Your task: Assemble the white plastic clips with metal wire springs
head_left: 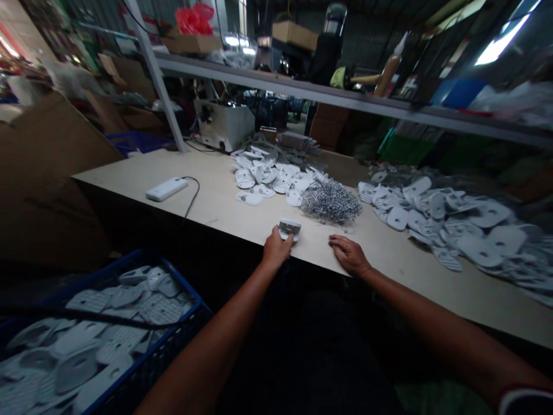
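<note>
My left hand [277,248] is closed on a small white plastic piece [295,223] with a grey patch on its face, tilted up at the table's front edge. To its right, my right hand [351,255] rests on the tabletop with its fingers curled together; whether something small is between them I cannot make out. Just beyond both hands lies a heap of thin silver metal pins or screws [332,200]. Behind that heap, white plastic pieces [280,176] with ribbed faces and holes are piled up.
A second pile of white pieces [458,222] spreads over the right of the table [216,199]. A white power bank [166,188] with a black cable lies at left. Below, a blue crate [190,288] holds more pieces. A loaded shelf [276,83] crosses above; a cardboard box [47,184] stands left.
</note>
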The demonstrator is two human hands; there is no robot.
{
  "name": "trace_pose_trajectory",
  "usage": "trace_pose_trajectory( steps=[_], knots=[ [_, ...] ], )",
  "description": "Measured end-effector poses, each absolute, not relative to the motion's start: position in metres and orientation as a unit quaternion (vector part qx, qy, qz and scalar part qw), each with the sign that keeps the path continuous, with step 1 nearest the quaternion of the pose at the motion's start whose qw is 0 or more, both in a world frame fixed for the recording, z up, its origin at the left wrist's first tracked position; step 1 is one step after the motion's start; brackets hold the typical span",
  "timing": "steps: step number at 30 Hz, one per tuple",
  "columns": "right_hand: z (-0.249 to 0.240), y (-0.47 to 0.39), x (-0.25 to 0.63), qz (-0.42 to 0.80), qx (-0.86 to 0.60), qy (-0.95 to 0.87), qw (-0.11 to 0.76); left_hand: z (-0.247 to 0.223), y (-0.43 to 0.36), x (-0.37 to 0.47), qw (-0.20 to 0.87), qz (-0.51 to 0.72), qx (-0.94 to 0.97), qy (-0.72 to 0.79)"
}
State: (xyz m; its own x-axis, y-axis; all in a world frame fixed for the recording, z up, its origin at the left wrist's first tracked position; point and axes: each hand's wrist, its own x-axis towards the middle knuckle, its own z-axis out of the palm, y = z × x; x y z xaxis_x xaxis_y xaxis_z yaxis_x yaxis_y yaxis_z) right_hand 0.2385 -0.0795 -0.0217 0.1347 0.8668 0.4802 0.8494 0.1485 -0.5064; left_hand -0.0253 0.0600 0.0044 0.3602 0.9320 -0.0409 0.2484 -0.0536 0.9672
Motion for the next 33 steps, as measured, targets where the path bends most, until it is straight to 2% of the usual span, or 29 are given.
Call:
trace_pose_trajectory(
  steps=[8, 14, 19, 26, 30, 33],
  knots=[
    [-0.016, -0.062, 0.249, 0.046, -0.674, -0.635, 0.374, -0.002, 0.048, -0.027, 0.500, 0.303, 0.676, 0.449],
    [0.032, -0.063, 0.270, 0.053, -0.686, -0.639, 0.345, -0.005, 0.044, -0.024, 0.497, 0.346, 0.656, 0.450],
    [0.118, -0.071, 0.332, -0.025, -0.725, -0.582, 0.367, -0.017, 0.038, -0.027, 0.515, 0.392, 0.624, 0.436],
    [0.284, -0.062, 0.431, -0.147, -0.797, -0.449, 0.376, -0.055, 0.001, -0.064, 0.550, 0.541, 0.489, 0.406],
    [0.362, -0.033, 0.459, -0.216, -0.820, -0.422, 0.321, -0.111, -0.015, -0.087, 0.599, 0.470, 0.467, 0.449],
    [0.398, 0.002, 0.472, -0.261, -0.823, -0.430, 0.263, -0.158, -0.020, -0.093, 0.614, 0.408, 0.473, 0.482]
  ],
)
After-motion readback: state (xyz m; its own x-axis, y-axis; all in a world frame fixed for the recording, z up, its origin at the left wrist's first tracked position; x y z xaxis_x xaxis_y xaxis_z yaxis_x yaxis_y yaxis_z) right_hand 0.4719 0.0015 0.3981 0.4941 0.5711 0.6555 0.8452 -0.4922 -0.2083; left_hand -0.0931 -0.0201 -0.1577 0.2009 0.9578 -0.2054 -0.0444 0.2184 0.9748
